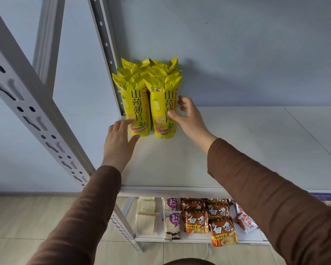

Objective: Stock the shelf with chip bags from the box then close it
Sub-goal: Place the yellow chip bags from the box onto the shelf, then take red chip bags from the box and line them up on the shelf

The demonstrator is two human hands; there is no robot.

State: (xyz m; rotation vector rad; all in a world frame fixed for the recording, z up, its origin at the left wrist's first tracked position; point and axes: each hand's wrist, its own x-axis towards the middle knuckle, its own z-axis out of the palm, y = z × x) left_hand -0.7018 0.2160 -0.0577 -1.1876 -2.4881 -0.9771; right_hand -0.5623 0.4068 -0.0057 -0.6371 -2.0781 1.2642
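We are placing our right hand (pixel 187 117) against the right side of the front right chip bag (pixel 164 109), thumb lying on the bag's printed face and the other fingers loosely curled beside its edge, not closed round it; our left hand (pixel 118 140) is reaching in with fingers straight and together, the fingertips touching the lower left of the front left chip bag (pixel 137 108) and the thumb spread out beneath its base; both front bags are standing upright and touching each other; behind them further yellow chip bags (pixel 151 67) are standing in rows, packed into the back left corner of the white shelf (pixel 237 150), just beside the perforated grey upright (pixel 105 44); both arms are showing brown sleeves (pixel 275 197); on the lower shelf (pixel 199 240) we are seeing orange noodle packets (pixel 218 220), purple-labelled snack packs (pixel 172 220) and pale wrapped bread (pixel 146 220) lying flat.
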